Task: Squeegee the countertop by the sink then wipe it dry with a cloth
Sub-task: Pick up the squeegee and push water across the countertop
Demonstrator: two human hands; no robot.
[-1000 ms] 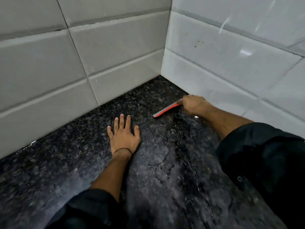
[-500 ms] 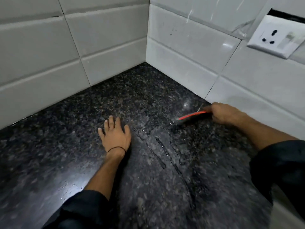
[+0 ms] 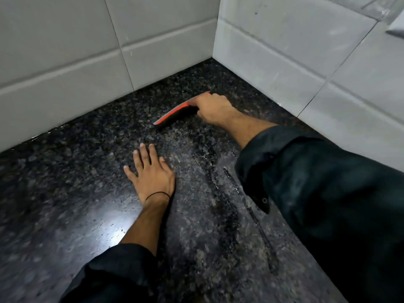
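Observation:
A red and black squeegee (image 3: 175, 112) lies with its blade on the dark speckled granite countertop (image 3: 72, 189), a short way out from the corner of the tiled walls. My right hand (image 3: 215, 109) is shut on its handle end, and the blade runs out to the left of the hand. Flat on the counter, fingers spread, rests my left hand (image 3: 150, 173), nearer to me than the blade; a thin black band circles its wrist. Thin lines of water (image 3: 249, 211) streak the counter below my right forearm. No cloth or sink is in view.
White tiled walls (image 3: 87, 62) close the counter at the back and on the right, meeting in a corner (image 3: 215, 55). A corner of a white wall socket (image 3: 396, 26) shows at the top right edge. A bright light reflection lies on the counter beside my left forearm.
My right hand has carried the squeegee from beside the right wall back up toward the corner and to the left. My left hand stays flat on the counter. The view has shifted.

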